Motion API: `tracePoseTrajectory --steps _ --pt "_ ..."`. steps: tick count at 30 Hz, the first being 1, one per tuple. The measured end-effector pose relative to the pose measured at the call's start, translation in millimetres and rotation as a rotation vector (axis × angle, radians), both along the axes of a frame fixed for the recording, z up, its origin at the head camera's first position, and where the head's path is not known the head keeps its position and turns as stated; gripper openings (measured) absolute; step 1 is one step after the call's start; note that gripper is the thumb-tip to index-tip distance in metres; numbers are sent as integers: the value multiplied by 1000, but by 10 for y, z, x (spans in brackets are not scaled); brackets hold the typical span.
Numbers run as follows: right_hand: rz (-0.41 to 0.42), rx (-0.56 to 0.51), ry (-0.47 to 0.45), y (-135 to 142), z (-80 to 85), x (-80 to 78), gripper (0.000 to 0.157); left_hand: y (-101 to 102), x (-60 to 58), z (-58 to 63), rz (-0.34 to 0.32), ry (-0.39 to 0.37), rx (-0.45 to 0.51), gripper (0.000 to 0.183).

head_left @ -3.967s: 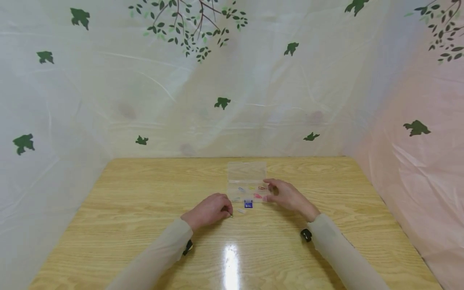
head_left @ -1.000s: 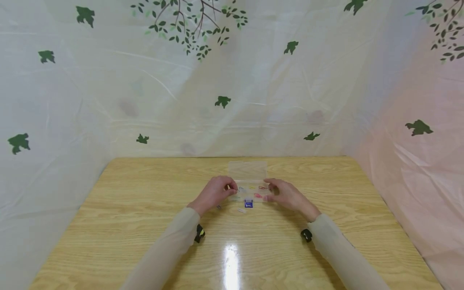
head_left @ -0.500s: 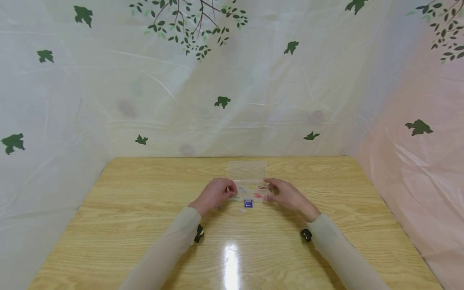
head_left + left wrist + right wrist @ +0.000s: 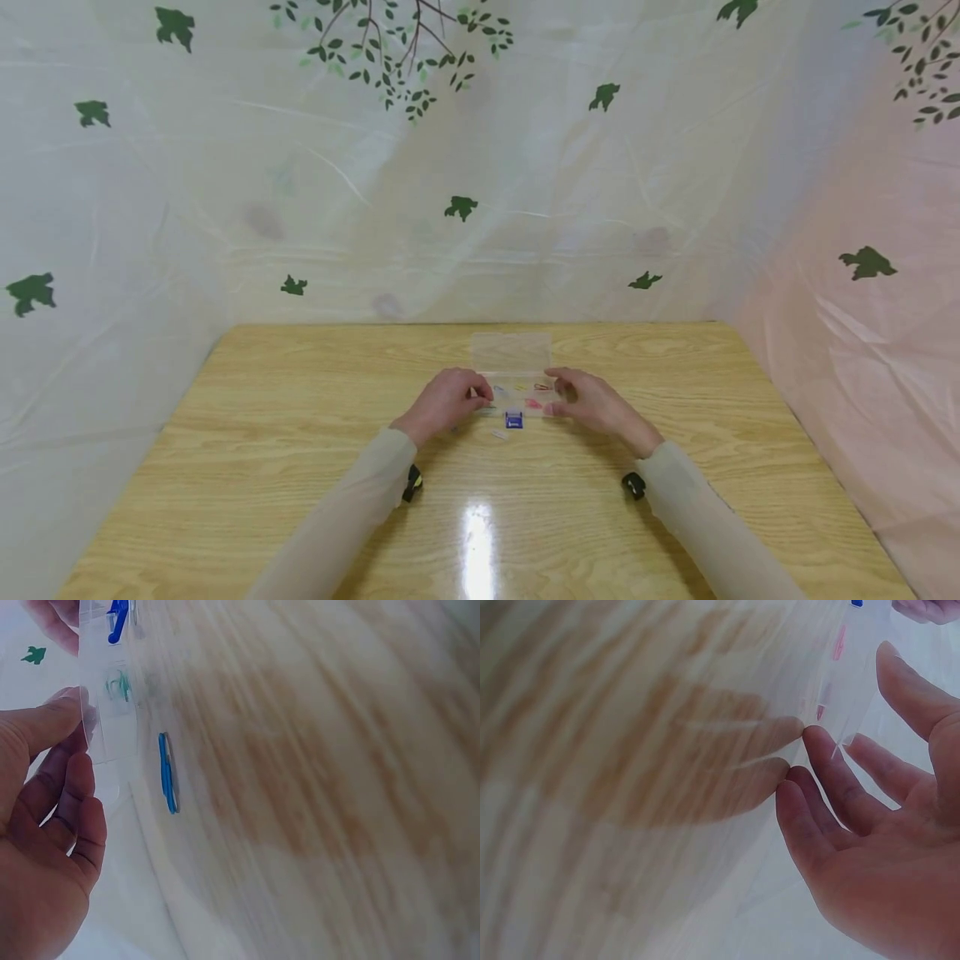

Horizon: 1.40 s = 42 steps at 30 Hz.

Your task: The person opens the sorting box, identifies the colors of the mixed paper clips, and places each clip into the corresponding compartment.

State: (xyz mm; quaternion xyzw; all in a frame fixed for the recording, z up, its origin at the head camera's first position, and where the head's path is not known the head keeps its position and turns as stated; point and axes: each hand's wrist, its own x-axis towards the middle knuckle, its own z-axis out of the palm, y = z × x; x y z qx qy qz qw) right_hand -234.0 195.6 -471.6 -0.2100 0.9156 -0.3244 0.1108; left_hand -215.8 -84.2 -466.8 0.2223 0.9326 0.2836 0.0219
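A clear plastic compartment box (image 4: 512,408) stands with its lid (image 4: 512,352) raised. Inside are a red paper clip (image 4: 542,387), pink clips (image 4: 533,403), a yellow clip (image 4: 521,387) and green clips (image 4: 118,685). My left hand (image 4: 444,404) reaches over the box's left end, thumb and forefinger tips close together by the green clips; whether they pinch anything is hidden. My right hand (image 4: 592,404) holds the right end, thumb at the front and forefinger at the back; lower fingertips (image 4: 787,787) touch the table. A blue paper clip (image 4: 166,774) lies outside the box, beside the left hand.
A pale paper clip (image 4: 500,434) lies on the wooden table (image 4: 337,375) before the box. At the box's front edge sits a dark blue piece with white marks (image 4: 513,420). A whitish sheet (image 4: 337,208) with green bird shapes hangs behind and at both sides.
Since four seconds ago, my left hand has gone from the table in front of the box up to its left compartments, then slightly nearer the front. The right hand stays put.
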Motion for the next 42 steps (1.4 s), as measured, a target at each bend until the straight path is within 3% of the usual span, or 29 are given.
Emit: tracePoseTrajectory --steps 5,14,22,30,42 --pt "8 -2 7 2 9 2 66 -11 0 8 -4 15 4 5" --pt "2 -1 3 3 8 -4 65 -175 49 1 65 17 93 11" --pt "2 12 -2 -10 31 -1 66 -279 81 6 69 -32 65 44" --pt "1 12 -7 -14 39 5 65 -290 42 -30 72 -93 21 75" --pt "11 20 2 -12 53 7 66 -308 -7 -46 70 -156 13 68"
